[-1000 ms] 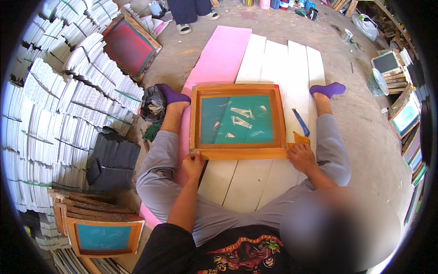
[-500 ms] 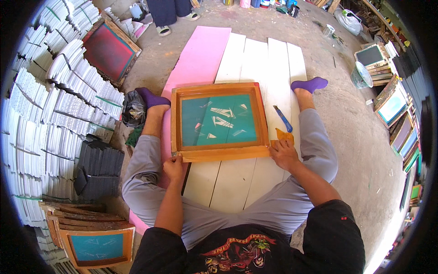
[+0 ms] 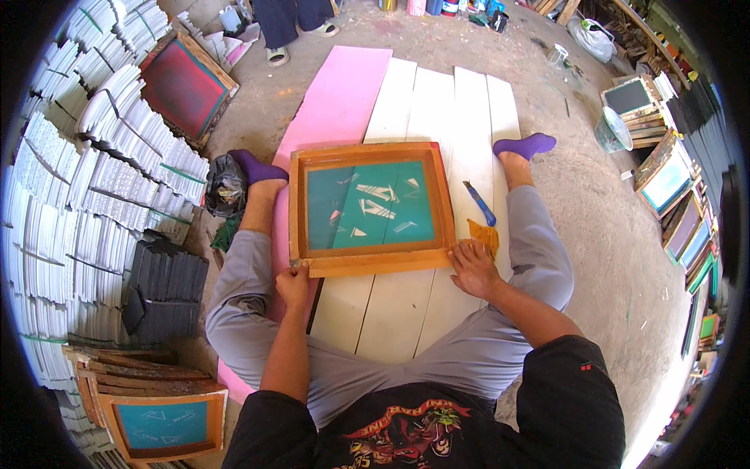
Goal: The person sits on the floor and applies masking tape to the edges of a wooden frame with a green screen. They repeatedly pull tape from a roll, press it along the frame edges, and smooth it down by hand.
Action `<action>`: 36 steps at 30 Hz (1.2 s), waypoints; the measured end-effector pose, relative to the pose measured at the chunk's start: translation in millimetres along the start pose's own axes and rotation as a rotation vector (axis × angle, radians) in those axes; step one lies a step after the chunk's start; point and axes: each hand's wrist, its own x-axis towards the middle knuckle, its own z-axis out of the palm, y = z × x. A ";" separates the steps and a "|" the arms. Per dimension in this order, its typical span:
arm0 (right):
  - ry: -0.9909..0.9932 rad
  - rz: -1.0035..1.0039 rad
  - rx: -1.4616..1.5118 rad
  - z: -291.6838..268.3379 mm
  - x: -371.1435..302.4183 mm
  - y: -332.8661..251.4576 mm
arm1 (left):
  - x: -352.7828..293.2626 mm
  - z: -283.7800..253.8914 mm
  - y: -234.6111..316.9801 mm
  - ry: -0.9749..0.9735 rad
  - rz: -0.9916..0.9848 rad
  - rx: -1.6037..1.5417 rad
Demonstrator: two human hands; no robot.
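Observation:
A wooden silk-screen frame (image 3: 371, 263) with green mesh and pale, clear angular shapes lies over boards between my legs. At its near left corner, my left hand (image 3: 292, 286) is closed on the wood, thumb on top. My right hand (image 3: 474, 270) rests by the near right corner, its fingers stretched forward and touching the frame's edge; it grips nothing that shows. Just beyond those fingers is a crumpled orange-yellow cloth (image 3: 485, 234), partly covered by them. A blue-handled cutter knife (image 3: 482, 205) lies on the white board right of the frame.
White boards (image 3: 431, 102) and a pink board (image 3: 332, 94) stretch ahead. Bundled white stacks (image 3: 125, 180) rise at left, near a black plastic bag (image 3: 226, 187). Another green screen (image 3: 160, 426) leans at lower left. More screens (image 3: 664, 180) and a bucket (image 3: 613, 131) stand at right. Someone's feet (image 3: 277, 56) show at the far end.
My right hand has slid left off the orange cloth to the frame's near right corner, its fingers now more stretched out. My left hand keeps its hold; the view shifts slightly.

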 end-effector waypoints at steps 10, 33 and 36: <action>-0.032 0.806 0.463 29.5 51.6 93.4 | 2.1 0.9 -12.3 0.025 -0.002 -0.041; -0.083 0.961 0.843 -68.0 13.0 -17.0 | 11.2 10.2 -32.4 -0.001 0.005 -0.089; -0.035 0.909 0.777 -35.0 -8.9 -52.3 | 4.8 4.9 -8.3 -0.007 0.014 -0.054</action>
